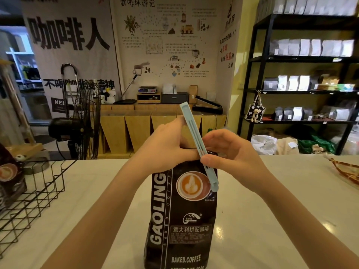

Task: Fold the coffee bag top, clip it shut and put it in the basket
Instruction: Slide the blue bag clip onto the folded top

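We are at the clipping step: our left hand (167, 146) pinches the folded top of the upright black foil coffee bag (182, 216) on the white worktop (272, 220), our right hand (231, 152) grips the long pale-blue plastic clip (198, 146); next it needs sliding across and snapping shut.

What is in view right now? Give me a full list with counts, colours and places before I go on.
coffee bag: one, black with a latte picture, upright at centre of the counter
sealing clip: one, pale blue, tilted across the bag top
wire basket: one, black, left on the counter
second coffee bag: one, dark, far left by the basket; cannot tell if inside it
counter: one, white, foreground
floor fan: one, black, behind the counter at left
shelf rack: one, black, right, with white and grey pouches
left hand: grip on the bag top
right hand: grip on the clip
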The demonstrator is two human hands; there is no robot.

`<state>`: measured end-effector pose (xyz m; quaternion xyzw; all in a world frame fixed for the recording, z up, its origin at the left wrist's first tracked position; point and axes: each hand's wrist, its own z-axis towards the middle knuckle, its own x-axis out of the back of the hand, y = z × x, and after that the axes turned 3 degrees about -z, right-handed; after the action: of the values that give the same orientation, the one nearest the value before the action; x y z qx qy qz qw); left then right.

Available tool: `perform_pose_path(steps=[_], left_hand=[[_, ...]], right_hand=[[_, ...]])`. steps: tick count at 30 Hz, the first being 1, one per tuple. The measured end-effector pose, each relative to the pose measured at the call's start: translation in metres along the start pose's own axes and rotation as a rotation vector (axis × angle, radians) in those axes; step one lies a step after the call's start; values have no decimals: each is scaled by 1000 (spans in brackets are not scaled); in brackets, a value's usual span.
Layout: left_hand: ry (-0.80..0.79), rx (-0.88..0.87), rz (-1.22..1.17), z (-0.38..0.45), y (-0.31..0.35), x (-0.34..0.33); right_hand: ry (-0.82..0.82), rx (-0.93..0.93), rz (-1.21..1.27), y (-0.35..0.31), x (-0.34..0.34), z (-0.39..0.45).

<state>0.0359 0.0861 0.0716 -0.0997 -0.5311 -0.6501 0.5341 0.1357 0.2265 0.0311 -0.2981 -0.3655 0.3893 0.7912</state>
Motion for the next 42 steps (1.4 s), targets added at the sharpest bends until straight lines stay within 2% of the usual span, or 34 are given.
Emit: perform_pose_path(steps=[4, 7, 15, 23, 32, 42], left_hand=[[-192, 57, -67, 1, -1, 13], [-216, 91, -195, -1, -4, 18], [77, 127, -667, -31, -37, 0], [371, 178, -888, -54, -45, -24], [459, 162, -859, -52, -39, -26], [382, 59, -765, -52, -38, -20]], right_hand=[[-74, -67, 1, -3, 8, 5], [-115, -57, -42, -9, 13, 8], [-220, -53, -171, -18, 15, 14], [-314, -76, -295, -33, 21, 27], [-466, -107, -413, -48, 8, 38], [-554, -119, -567, -56, 6, 44]])
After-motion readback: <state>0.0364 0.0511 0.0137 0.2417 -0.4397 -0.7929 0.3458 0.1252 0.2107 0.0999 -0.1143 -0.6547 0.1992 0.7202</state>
